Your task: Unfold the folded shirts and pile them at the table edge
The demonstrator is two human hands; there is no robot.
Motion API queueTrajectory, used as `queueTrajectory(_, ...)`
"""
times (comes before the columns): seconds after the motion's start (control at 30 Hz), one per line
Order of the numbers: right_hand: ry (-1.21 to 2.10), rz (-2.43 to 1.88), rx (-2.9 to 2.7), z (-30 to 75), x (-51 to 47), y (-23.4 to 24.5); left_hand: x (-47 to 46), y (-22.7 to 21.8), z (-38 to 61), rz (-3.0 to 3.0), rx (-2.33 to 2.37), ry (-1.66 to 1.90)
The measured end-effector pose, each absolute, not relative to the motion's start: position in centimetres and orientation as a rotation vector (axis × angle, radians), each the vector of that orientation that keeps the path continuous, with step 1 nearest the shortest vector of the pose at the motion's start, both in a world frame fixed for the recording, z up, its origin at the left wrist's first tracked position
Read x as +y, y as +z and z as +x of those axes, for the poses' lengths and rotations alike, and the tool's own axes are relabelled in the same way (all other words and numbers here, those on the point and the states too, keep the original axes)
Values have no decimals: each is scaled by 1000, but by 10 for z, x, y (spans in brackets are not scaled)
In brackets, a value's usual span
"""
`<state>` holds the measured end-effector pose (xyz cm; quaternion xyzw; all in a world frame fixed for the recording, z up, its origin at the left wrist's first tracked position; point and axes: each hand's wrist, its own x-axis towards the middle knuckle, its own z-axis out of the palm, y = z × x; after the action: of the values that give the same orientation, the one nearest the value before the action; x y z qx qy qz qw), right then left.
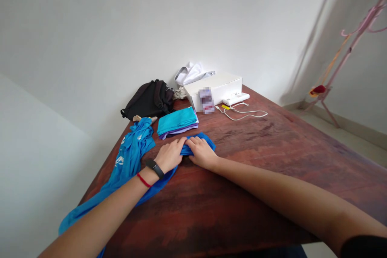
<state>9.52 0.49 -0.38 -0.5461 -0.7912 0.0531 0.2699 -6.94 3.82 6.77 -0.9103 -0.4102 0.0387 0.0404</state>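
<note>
Both hands grip a folded blue cloth [208,138] on the wooden table. My left hand [171,154], with a black band on its wrist, has its fingers closed over the cloth's left end. My right hand [200,152] sits close beside it, fingers curled over the cloth's near edge. To the left lies a crumpled blue garment [133,149] with white print, running under my left forearm to the near left table edge. Whether it joins the held cloth is hidden by my arm. Just behind the hands is a stack of folded turquoise and purple cloths [177,120].
A black backpack [148,98] leans at the wall end of the table [256,193]. Beside it stand a white box [217,84], a white cloth [190,73] and a white device [236,98] with a looped cable [250,117]. Right of the table, a pink stand [347,54] rises from the floor.
</note>
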Motion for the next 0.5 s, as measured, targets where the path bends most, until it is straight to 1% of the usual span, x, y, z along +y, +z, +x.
queueTrajectory(0.13, 142, -1515, -2088, 96, 6, -5, 47, 83, -93, -2842, -1249, 190)
queueTrajectory(0.27, 191, -1572, -1965, 98, 9, -6, 54, 92, -110, -2978, -1360, 263)
queueTrajectory(0.5, 291, -1388, -1855, 100, 7, -4, 61, 89, -100, -3243, -1388, 61)
